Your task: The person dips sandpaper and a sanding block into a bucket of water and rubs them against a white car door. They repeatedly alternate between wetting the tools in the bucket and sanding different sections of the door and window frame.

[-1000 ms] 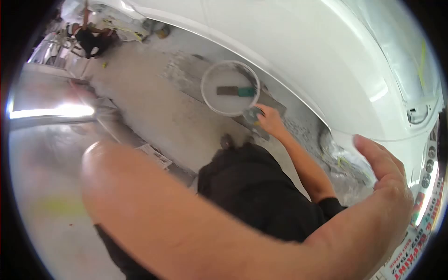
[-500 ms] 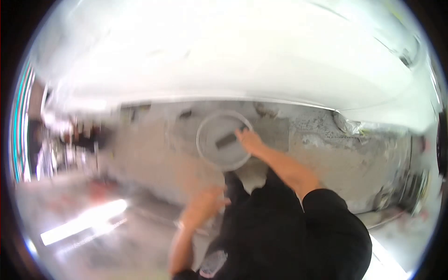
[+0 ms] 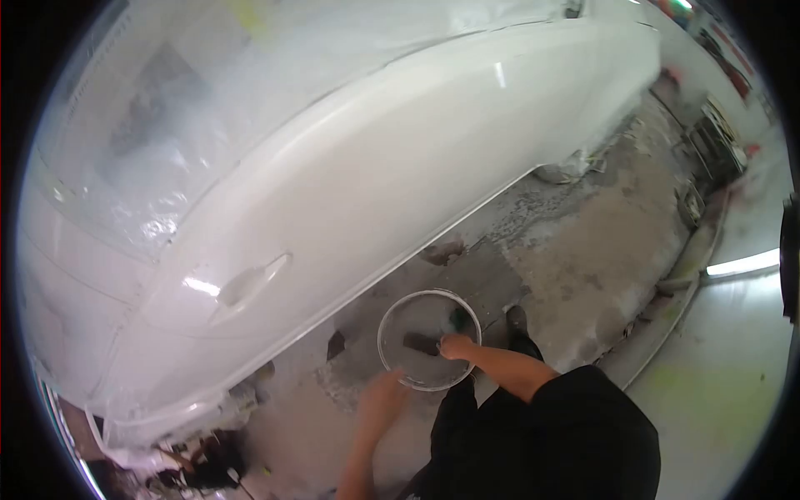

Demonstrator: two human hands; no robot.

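Observation:
A round bucket (image 3: 385, 367) with a pale rim stands on the floor in front of me, beside the lower edge of a white car body panel (image 3: 375, 158). My right hand (image 3: 456, 347) is closed on one end of a dark, flat rectangular block (image 3: 422, 343), which it holds over the bucket's mouth. Behind the block, a small dark green thing (image 3: 458, 318) shows inside the bucket. Near the rim's lower left is my left hand (image 3: 386, 398), smeared by motion, its fingers indistinct.
Clear plastic film (image 3: 150, 125) covers the car's upper part, above a door handle (image 3: 254, 279). Stained concrete floor (image 3: 592, 258) stretches right, towards a pale wall (image 3: 717, 358). Dark clutter (image 3: 208, 462) lies at the lower left. My shoe (image 3: 517, 318) is just right of the bucket.
The view has turned, so the car panel now runs diagonally. My left hand has come up close to the bucket. The block remains in my right hand over the bucket.

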